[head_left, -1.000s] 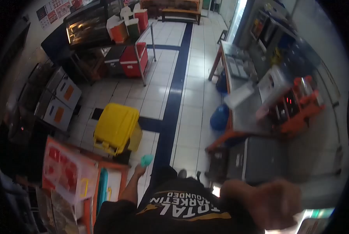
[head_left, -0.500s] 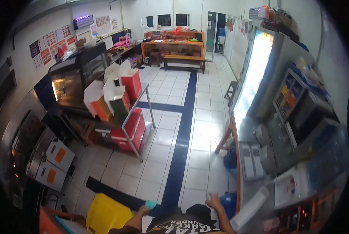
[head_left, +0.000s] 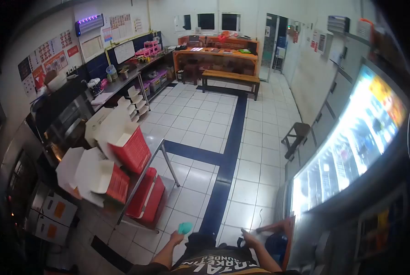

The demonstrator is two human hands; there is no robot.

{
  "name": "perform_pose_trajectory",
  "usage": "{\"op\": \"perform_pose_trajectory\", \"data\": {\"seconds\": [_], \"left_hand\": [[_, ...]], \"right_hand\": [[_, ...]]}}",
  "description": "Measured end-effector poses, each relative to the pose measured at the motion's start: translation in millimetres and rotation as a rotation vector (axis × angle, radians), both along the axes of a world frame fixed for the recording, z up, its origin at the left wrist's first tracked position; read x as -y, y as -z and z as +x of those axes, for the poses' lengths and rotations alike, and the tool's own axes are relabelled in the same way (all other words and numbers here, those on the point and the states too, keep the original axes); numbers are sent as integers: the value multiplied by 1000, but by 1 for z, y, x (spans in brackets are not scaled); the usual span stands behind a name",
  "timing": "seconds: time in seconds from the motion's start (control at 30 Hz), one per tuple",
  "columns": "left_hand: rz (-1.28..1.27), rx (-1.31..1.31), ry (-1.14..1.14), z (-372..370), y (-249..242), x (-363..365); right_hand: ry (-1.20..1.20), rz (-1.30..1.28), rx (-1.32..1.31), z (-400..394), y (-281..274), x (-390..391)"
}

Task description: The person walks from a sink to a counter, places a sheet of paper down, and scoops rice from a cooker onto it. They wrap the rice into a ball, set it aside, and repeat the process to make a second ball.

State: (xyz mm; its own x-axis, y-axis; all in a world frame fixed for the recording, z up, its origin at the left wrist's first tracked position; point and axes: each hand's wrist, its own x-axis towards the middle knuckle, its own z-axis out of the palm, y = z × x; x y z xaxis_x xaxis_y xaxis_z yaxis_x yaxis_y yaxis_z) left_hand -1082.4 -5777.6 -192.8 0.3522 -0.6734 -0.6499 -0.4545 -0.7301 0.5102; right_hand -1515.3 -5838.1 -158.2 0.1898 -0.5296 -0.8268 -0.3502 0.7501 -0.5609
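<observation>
Pinching a small teal thing (head_left: 185, 228), the left hand (head_left: 176, 237) keeps its grip low by the body. The right hand (head_left: 250, 238) is spread and holds nothing. A moment ago the yellow bin was close; now red boxes (head_left: 122, 156) and the white floor (head_left: 200, 133) show ahead.

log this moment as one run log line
left hand: holds small teal object | right hand: open, empty, low by body | ahead: white tiled floor with dark stripe | left: red-and-white boxes on table
</observation>
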Motion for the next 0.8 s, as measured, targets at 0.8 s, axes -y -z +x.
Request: {"op": "perform_pose_trajectory", "data": {"seconds": [0.8], "left_hand": [[-265,-118,-108,226,-29,974]], "right_hand": [[-695,-216,-413,73,110,803]]}}
